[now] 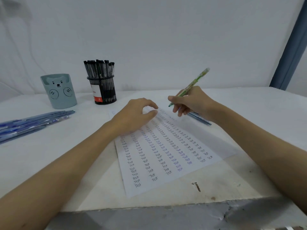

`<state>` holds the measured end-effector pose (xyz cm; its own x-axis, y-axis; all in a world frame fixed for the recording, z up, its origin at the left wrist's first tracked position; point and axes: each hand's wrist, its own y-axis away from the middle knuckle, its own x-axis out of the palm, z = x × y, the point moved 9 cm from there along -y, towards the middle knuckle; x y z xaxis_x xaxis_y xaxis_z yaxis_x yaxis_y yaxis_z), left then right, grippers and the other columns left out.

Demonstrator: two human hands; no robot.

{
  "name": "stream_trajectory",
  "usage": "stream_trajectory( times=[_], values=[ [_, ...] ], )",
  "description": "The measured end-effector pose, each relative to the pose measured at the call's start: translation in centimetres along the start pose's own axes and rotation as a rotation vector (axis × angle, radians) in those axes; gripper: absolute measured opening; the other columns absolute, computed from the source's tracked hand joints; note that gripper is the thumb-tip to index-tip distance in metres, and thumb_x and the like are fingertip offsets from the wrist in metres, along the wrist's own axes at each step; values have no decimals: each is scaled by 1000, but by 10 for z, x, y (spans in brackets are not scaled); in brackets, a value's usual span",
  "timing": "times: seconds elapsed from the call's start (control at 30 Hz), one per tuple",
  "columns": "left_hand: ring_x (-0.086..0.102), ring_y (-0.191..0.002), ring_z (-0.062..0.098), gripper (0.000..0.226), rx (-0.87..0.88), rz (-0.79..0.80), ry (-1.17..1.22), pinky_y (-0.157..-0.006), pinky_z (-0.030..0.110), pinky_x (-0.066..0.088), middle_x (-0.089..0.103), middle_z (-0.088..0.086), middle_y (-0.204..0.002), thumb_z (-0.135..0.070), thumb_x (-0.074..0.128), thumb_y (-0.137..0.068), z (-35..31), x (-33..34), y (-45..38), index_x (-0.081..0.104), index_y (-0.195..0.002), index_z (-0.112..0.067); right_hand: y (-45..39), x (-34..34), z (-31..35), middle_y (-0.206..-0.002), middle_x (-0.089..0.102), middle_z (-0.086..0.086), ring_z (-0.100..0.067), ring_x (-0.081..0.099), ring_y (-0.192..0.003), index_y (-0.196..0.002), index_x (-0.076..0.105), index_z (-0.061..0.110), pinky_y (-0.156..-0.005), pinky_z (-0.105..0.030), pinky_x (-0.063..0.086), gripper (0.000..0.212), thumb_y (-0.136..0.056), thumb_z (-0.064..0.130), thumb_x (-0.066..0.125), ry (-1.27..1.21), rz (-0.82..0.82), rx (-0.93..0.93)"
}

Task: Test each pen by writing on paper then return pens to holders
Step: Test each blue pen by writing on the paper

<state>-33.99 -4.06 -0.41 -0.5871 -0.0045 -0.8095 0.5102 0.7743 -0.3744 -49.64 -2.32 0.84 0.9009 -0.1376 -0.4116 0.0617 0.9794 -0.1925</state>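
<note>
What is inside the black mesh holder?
The black mesh holder is packed with black-capped pens standing upright, caps above the rim. A white and red label shows through the mesh. The pens' lower ends and the holder's bottom are hidden.

left hand (pixel 135 113): palm down, fingers loosely curled | right hand (pixel 191 101): fingers pinching, forearm extended

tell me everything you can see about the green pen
The green pen is slim, with a light green patterned barrel, a pale translucent top end and a dark tip. The right hand grips it near the tip in a writing hold. It tilts up and to the right, tip pointing down just above the far end of the paper; contact is unclear.
</note>
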Motion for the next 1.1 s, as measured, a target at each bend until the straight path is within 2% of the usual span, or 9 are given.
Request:
stream_trajectory(
  times=[0.17,0.3,0.43,0.57,0.63,0.73,0.83,1.0,1.1],
  values=[
    [55,-104,2,17,53,15,43,-89,27,45,62,-11,-110,-33,54,-92,-47,0,5,67,-102,-26,37,-31,8,-57,65,-6,-13,58,-43,-69,62,3,-54,-24,49,19,-81,13,72,101,-73,51],
    [58,-93,3,18,143,13,78,-79,18,45,64,-10,-97,-30,55,-92,-114,11,20,69,-98,-20,93,-76,4,-62,66,-12,-15,58,-42,-77,56,3,-49,-25,47,20,-80,12,74,57,-188,70],
    [59,-89,6,18,262,27,185,-82,26,48,68,-10,-89,-27,55,-90,-200,40,53,71,-87,-19,180,-135,-13,-56,62,-9,-13,54,-39,-91,48,9,-44,-22,44,32,-79,19,76,1,-342,109],
    [59,-81,3,16,469,137,263,-71,15,43,68,-11,-85,-26,56,-90,-287,92,103,69,-84,-20,274,-188,-43,-55,54,-7,-10,45,-35,-98,50,7,-41,-21,39,30,-83,21,71,18,-477,164],
    [58,-79,4,16,546,254,273,-71,18,45,67,-9,-84,-26,56,-91,-326,138,126,69,-86,-18,329,-210,-72,-57,53,-5,-8,44,-35,-91,52,8,-38,-17,38,22,-84,21,69,19,-511,223],
    [59,-79,12,21,601,434,241,-75,34,48,66,-4,-83,-29,55,-91,-360,216,152,69,-86,-14,401,-234,-129,-60,54,-5,-12,46,-42,-95,57,3,-39,-20,38,23,-85,21,68,-34,-612,322],
    [58,-76,14,24,632,604,163,-67,31,47,66,-1,-84,-29,53,-93,-381,295,183,69,-90,-12,471,-245,-206,-61,56,-6,-17,49,-46,-96,56,4,-43,-25,38,21,-89,21,65,-46,-714,483],
    [61,-80,16,22,558,839,69,-69,33,51,68,1,-91,-28,51,-94,-378,415,226,68,-96,-14,556,-218,-348,-66,61,-12,-17,56,-49,-80,50,10,-41,-23,42,16,-89,12,62,25,-644,829],
    [60,-88,19,20,477,958,36,-68,30,47,65,2,-95,-27,50,-94,-359,471,250,66,-100,-15,584,-183,-417,-68,60,-13,-21,58,-56,-73,50,8,-50,-30,49,20,-83,5,67,74,-510,1023]
  ],
)
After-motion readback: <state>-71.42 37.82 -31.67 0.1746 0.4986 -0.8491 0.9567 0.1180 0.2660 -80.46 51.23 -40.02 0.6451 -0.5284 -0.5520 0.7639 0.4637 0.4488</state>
